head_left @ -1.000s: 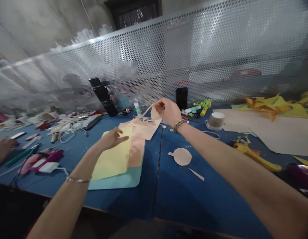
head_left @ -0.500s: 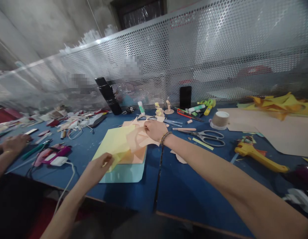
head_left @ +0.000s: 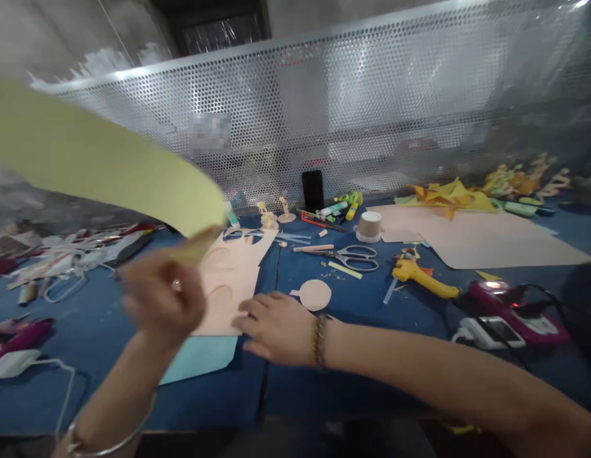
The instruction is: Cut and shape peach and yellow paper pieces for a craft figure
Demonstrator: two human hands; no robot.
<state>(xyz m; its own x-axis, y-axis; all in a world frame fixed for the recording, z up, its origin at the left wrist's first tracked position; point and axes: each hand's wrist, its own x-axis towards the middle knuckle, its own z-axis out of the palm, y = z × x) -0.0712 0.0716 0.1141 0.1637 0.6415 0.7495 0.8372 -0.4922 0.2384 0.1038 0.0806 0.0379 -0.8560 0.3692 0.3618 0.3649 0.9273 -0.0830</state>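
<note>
My left hand (head_left: 166, 289), blurred, is closed on a corner of a yellow sheet of paper (head_left: 109, 172), which is raised and sweeps across the upper left. My right hand (head_left: 280, 327) lies palm down with its fingers stretched out. Its fingertips reach the right edge of peach paper (head_left: 242, 264) that has several cut-out holes. Under that paper, a light blue sheet (head_left: 204, 355) shows at the front. A peach paper circle with a small tab (head_left: 315, 295) lies just beyond my right hand.
Grey-handled scissors (head_left: 357, 257), a yellow glue gun (head_left: 424, 278) and a small cup-like roll (head_left: 369, 226) lie to the right. Behind them a phone (head_left: 313, 189) leans on the perforated metal screen (head_left: 352, 108). A purple power strip (head_left: 519, 312) sits far right; a white cable (head_left: 69, 381) runs left.
The yellow sheet has risen from the stack in my left hand, uncovering the peach paper. My right hand has let go of the cut peach paper and moved down to its right edge. The view has shifted right.
</note>
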